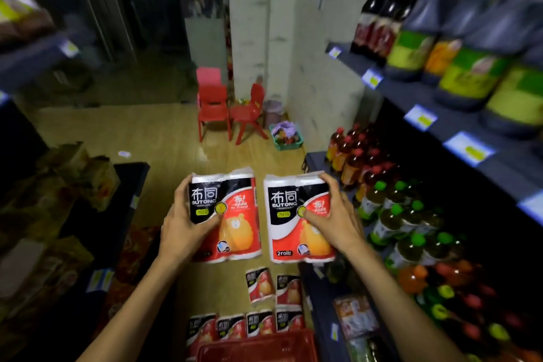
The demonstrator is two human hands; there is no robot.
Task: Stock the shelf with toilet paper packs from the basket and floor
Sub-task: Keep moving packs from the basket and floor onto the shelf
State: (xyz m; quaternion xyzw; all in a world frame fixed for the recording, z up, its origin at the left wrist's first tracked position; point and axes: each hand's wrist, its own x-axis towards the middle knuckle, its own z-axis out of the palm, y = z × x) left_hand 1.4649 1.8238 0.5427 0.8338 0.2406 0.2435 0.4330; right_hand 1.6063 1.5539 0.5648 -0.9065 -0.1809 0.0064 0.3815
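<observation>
left hand [188, 223] grips two-roll pack [226, 214] | right hand [335, 220] grips second pack [299, 217] | likely light, squashy, slick film; hold sides

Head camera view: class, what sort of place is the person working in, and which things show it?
Probably a small grocery shop aisle: shelves with price tags, rows of bottled drinks, and a red shopping basket beside matching toilet paper packs on the floor.

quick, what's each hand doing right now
Left hand: grips a red, black and white plastic-wrapped toilet paper pack.
Right hand: grips a second, matching pack.
</observation>
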